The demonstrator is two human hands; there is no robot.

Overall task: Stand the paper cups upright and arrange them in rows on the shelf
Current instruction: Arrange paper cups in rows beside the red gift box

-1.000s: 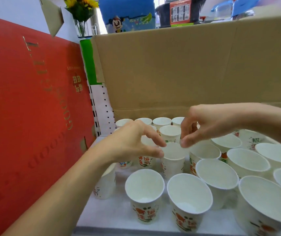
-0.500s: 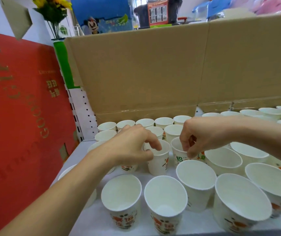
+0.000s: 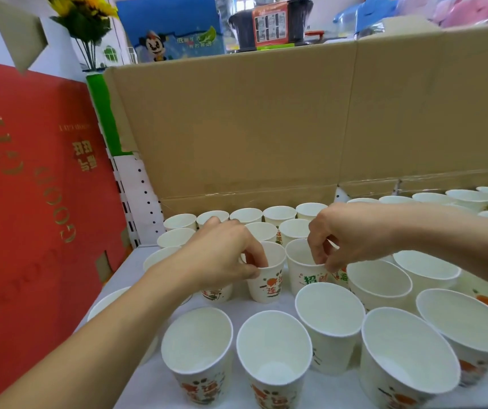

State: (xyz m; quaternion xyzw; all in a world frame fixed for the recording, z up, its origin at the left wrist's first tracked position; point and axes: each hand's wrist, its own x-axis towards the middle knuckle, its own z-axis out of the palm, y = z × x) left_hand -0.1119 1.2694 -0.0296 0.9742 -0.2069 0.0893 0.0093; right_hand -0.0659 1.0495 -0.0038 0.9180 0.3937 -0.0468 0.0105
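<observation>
Several white paper cups with orange and green print stand upright in rows on the white shelf (image 3: 148, 376). My left hand (image 3: 222, 255) pinches the near-left rim of one cup (image 3: 269, 281) in the middle of the shelf, fingers inside it. My right hand (image 3: 352, 234) pinches the rim of the neighbouring cup (image 3: 301, 273) to the right, thumb outside and fingers inside. Both cups stand on the shelf. More cups fill the back row (image 3: 278, 215) and the front row (image 3: 272, 352).
A tall brown cardboard wall (image 3: 266, 128) closes the back of the shelf. A red printed box (image 3: 30, 202) stands along the left side. A white perforated upright (image 3: 139, 199) sits in the back left corner. More cups (image 3: 470, 199) extend to the far right.
The view has shifted so more of the shelf shows on the right. Both hands have dropped lower onto the rims of the two middle cups and now grip them.
</observation>
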